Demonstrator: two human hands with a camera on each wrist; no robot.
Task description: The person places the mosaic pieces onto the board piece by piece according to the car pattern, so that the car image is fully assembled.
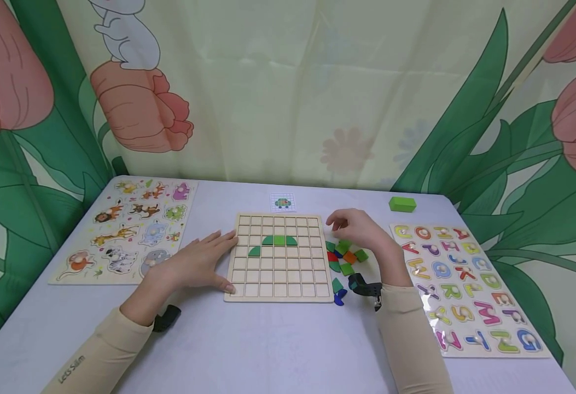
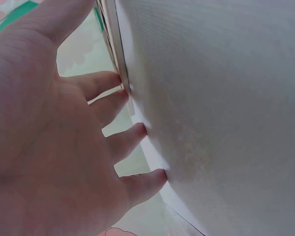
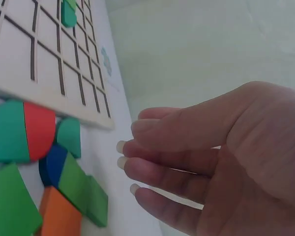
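Note:
A wooden grid board lies flat in the middle of the table. In its cells sit a green square block and several dark green quarter-circle blocks. My left hand rests at the board's left edge, fingers spread, thumb on the near left corner. Just off the right edge hovers my right hand, its fingers loosely bent and nothing visible between them. Below it are loose blocks: an orange block, a red quarter circle, green squares and blue pieces.
Behind the board lies a small pattern card. A green box-shaped block stands at the back right. An animal puzzle board lies on the left, a letter puzzle board on the right. A printed curtain hangs behind the table.

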